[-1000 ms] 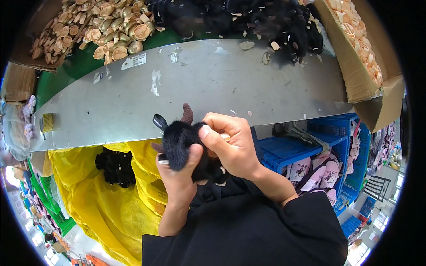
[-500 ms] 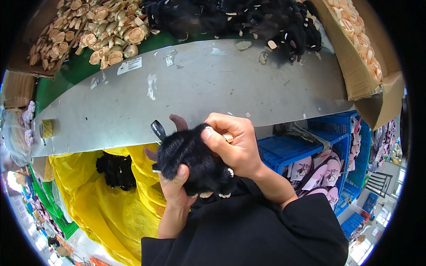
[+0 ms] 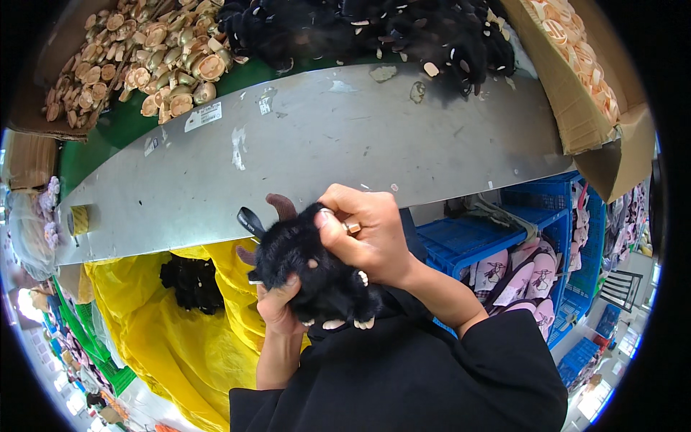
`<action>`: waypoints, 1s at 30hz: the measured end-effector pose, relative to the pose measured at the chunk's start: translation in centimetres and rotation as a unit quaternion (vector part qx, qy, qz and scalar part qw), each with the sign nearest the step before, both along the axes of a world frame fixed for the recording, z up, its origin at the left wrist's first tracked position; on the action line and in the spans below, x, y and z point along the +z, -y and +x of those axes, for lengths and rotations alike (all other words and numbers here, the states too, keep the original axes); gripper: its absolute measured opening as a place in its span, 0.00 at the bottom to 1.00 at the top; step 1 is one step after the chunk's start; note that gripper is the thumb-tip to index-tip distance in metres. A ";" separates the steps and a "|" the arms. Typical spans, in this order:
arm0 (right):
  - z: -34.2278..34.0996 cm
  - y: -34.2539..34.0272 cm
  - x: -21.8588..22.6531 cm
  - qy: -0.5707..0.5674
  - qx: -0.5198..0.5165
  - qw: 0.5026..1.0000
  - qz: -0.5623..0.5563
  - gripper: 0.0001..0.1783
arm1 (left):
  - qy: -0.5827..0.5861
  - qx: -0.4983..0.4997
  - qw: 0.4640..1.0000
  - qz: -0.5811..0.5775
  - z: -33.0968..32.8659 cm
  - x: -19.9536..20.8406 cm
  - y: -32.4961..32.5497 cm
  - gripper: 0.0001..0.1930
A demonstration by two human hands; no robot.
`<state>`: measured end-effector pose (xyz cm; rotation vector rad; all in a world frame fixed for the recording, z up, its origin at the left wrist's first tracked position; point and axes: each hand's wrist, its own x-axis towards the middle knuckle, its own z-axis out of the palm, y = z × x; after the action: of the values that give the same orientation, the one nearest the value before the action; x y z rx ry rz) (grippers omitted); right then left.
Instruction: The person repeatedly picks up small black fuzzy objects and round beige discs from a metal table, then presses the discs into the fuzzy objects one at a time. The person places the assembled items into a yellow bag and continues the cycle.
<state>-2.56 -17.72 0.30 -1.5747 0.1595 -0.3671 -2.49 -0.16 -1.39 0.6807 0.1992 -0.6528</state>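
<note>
Plush toy (image 3: 335,288) with black fur is grasped between the left hand (image 3: 279,311) and the right hand (image 3: 374,234), held up at the near edge of the grey metal desk (image 3: 317,144). The left hand wraps its lower left side, thumb pressed into the fur; the right hand is clenched on its upper right, fingers curled, with a small gold-coloured piece (image 3: 351,226) showing at them, though whether that is worn or held I cannot tell. Two brown horns (image 3: 281,207) and a black ribbon loop (image 3: 250,222) stick out at the toy's upper left, and pale claws line its lower edge. Below the near edge, toward the desk's left end, a yellow bag (image 3: 155,345) gapes open with black furry things (image 3: 192,283) inside. A roll of tape (image 3: 78,220) stands by the left end. Past the far edge lie gold half-shells (image 3: 176,61) on the left, beside a heap of black plush pieces (image 3: 324,32). A cardboard box (image 3: 558,86) of pale orange parts (image 3: 579,61) stands at the far right corner, and blue crates (image 3: 461,248) sit beneath the right part of the near edge, beside pink printed pieces (image 3: 491,272).
</note>
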 end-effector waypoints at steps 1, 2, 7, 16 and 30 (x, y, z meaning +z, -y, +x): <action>-0.1 -0.1 0.2 -0.011 0.014 1.000 0.007 0.06 | 0.001 0.010 1.000 -0.025 0.0 -0.1 0.0 0.29; -0.2 -0.2 0.1 0.002 0.008 1.000 -0.019 0.06 | 0.001 0.021 0.999 -0.049 0.1 -0.2 0.0 0.28; -0.1 -0.5 -0.3 0.024 0.007 0.997 -0.069 0.05 | 0.078 -0.015 0.997 0.002 0.7 0.9 -0.1 0.28; 0.4 -0.4 -2.0 0.120 -0.023 0.967 -0.224 0.14 | 0.190 -0.023 0.969 0.158 2.2 1.6 0.3 0.31; -1.2 -0.4 0.5 0.100 0.041 0.990 0.089 0.22 | 0.126 0.108 0.961 0.221 1.4 2.1 1.7 0.18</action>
<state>-3.75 -17.37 0.75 -1.3544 -0.0269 -0.4332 -1.07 -1.86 0.76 1.1470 0.1815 -0.3046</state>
